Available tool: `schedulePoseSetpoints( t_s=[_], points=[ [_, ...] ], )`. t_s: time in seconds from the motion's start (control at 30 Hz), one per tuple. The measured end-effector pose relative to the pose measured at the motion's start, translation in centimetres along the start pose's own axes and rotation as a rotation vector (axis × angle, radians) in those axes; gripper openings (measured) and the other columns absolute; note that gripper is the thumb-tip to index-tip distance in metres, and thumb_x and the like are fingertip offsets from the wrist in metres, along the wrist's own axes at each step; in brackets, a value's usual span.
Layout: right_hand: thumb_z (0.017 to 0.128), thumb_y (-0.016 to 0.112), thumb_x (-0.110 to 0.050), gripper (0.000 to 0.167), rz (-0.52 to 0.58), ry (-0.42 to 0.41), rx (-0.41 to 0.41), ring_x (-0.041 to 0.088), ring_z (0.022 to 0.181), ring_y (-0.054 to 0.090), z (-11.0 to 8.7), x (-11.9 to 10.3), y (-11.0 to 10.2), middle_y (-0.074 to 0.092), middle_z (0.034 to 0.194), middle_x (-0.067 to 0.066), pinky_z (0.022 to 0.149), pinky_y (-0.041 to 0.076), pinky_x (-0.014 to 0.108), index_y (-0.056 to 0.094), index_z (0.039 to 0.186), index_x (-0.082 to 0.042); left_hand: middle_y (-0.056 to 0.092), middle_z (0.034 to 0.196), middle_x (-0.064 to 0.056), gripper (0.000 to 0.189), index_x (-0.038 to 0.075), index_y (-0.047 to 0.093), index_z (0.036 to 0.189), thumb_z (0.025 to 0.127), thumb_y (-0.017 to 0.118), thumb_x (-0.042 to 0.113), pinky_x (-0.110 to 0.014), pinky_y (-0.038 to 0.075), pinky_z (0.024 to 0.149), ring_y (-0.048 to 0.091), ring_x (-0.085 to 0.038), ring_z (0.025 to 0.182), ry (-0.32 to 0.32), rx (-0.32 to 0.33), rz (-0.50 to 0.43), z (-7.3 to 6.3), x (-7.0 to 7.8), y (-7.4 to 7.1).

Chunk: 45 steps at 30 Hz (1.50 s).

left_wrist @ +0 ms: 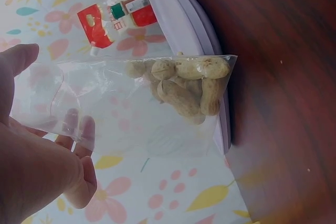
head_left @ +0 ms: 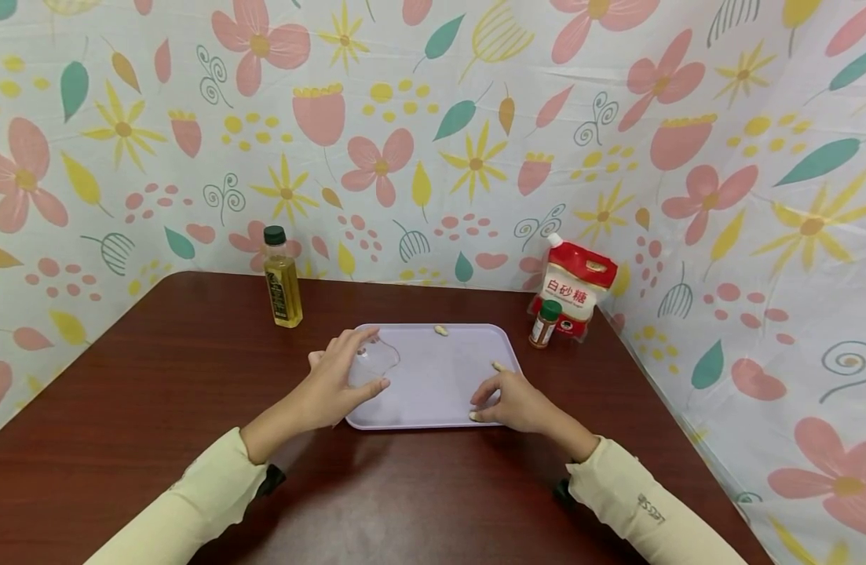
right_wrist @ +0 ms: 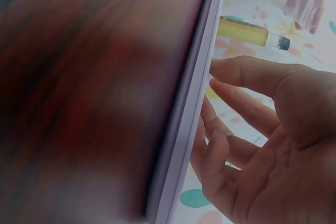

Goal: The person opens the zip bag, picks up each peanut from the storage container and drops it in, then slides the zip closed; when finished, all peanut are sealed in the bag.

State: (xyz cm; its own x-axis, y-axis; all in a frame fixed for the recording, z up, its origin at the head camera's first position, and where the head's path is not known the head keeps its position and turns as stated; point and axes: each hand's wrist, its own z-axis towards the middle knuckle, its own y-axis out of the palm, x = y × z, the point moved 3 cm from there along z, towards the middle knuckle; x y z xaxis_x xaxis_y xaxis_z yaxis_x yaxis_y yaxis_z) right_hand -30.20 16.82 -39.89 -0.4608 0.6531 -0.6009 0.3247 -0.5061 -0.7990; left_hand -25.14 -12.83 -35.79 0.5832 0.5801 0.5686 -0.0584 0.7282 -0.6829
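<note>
My left hand [head_left: 337,377] grips a clear plastic bag [head_left: 378,357] over the tray's left end, thumb and fingers spread across its upper part. Through the film in the left wrist view, several peanuts in their shells [left_wrist: 181,85] lie bunched at the bag's bottom. At the front right of the pale lilac tray [head_left: 433,384], my right hand [head_left: 512,402] bends down with thumb and forefinger close together on a peanut [head_left: 473,417]. The tray's rim hides those fingertips in the right wrist view. Another peanut [head_left: 498,366] lies just beyond that hand, and one more [head_left: 441,330] is by the far rim.
An oil bottle with a dark green cap [head_left: 283,278] stands at the back left of the brown table [head_left: 376,502]. Back right, a green-capped spice jar [head_left: 544,325] stands before a red and white sugar pouch [head_left: 577,275]. Patterned cloth [head_left: 418,141] hangs behind and to the right.
</note>
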Motion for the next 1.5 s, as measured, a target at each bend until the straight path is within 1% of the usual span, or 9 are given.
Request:
schedulePoseSetpoints(
  t_s=[0.13,0.3,0.47,0.6,0.7,0.87,1.1,1.3,1.5],
  points=[
    [0.082,0.081,-0.011,0.006,-0.017,-0.024,-0.015,0.011,0.077,0.06,0.2,0.1,0.2,0.072,0.08,-0.003,0.07,0.049,0.027,0.078,0.086,-0.008,0.048,0.135,-0.009,0.074,0.008,0.037,0.148,0.088,0.076,0.026,-0.047,0.02,0.081,0.047,-0.03,0.119,-0.001,0.0,0.003,0.0,0.0,0.0],
    [0.083,0.08,-0.011,0.004,-0.055,-0.031,-0.018,0.009,0.076,0.059,0.3,0.0,0.2,0.071,0.077,-0.006,0.07,0.048,0.028,0.077,0.082,-0.009,0.048,0.135,-0.009,0.073,0.008,0.038,0.148,0.088,0.076,0.026,-0.047,0.02,0.081,0.048,-0.03,0.119,0.0,-0.002,-0.001,0.0,0.0,0.2],
    [0.082,0.081,-0.013,0.004,-0.086,-0.041,0.016,0.013,0.075,0.058,0.5,-0.7,-0.2,0.07,0.077,-0.008,0.081,0.05,0.039,0.077,0.082,-0.011,0.048,0.136,-0.009,0.073,0.009,0.037,0.148,0.089,0.076,0.027,-0.047,0.021,0.081,0.045,-0.029,0.122,0.003,-0.001,0.006,-0.1,-0.1,0.2],
    [0.082,0.079,-0.013,0.003,-0.082,-0.037,0.048,0.011,0.068,0.057,0.7,-1.4,-0.5,0.07,0.079,-0.008,0.073,0.052,0.035,0.078,0.083,-0.01,0.048,0.136,-0.009,0.074,0.009,0.038,0.148,0.088,0.076,0.027,-0.048,0.021,0.082,0.044,-0.03,0.124,0.001,0.007,0.018,-0.1,-0.1,0.3],
    [0.083,0.079,-0.015,0.005,-0.073,-0.036,0.074,0.008,0.064,0.056,1.1,-2.1,-0.7,0.07,0.08,-0.008,0.058,0.048,0.027,0.078,0.085,-0.01,0.049,0.135,-0.01,0.073,0.008,0.038,0.148,0.088,0.076,0.027,-0.048,0.021,0.081,0.045,-0.031,0.121,0.002,0.016,0.031,0.0,-0.1,0.3],
    [0.084,0.079,-0.02,0.009,-0.06,-0.077,0.13,0.008,0.058,0.055,1.7,-3.9,-1.0,0.07,0.079,-0.009,0.054,0.046,0.026,0.078,0.085,-0.011,0.049,0.135,-0.01,0.073,0.008,0.038,0.147,0.088,0.076,0.028,-0.049,0.022,0.081,0.045,-0.032,0.122,-0.01,0.026,0.042,0.0,-0.1,0.3],
    [0.082,0.08,-0.017,0.004,-0.047,-0.139,0.216,0.012,0.056,0.057,2.6,-6.7,-1.5,0.07,0.076,-0.012,0.051,0.045,0.026,0.078,0.082,-0.013,0.049,0.134,-0.011,0.074,0.009,0.037,0.148,0.088,0.077,0.029,-0.048,0.021,0.081,0.045,-0.034,0.123,-0.004,0.03,0.037,0.1,-0.3,0.4],
    [0.083,0.078,-0.016,0.004,-0.016,-0.154,0.232,0.015,0.058,0.06,3.1,-8.6,-1.7,0.072,0.08,-0.008,0.05,0.046,0.027,0.078,0.084,-0.012,0.049,0.134,-0.011,0.074,0.009,0.038,0.147,0.088,0.077,0.029,-0.048,0.021,0.08,0.046,-0.032,0.122,-0.007,0.031,0.044,0.4,-0.2,0.4],
    [0.084,0.078,-0.015,0.003,0.006,-0.174,0.24,0.013,0.052,0.058,3.7,-10.3,-2.0,0.072,0.083,-0.006,0.046,0.044,0.027,0.078,0.084,-0.012,0.05,0.132,-0.012,0.074,0.009,0.038,0.147,0.087,0.077,0.029,-0.048,0.021,0.079,0.046,-0.033,0.121,-0.005,0.039,0.048,0.6,-0.1,0.5]
  ],
)
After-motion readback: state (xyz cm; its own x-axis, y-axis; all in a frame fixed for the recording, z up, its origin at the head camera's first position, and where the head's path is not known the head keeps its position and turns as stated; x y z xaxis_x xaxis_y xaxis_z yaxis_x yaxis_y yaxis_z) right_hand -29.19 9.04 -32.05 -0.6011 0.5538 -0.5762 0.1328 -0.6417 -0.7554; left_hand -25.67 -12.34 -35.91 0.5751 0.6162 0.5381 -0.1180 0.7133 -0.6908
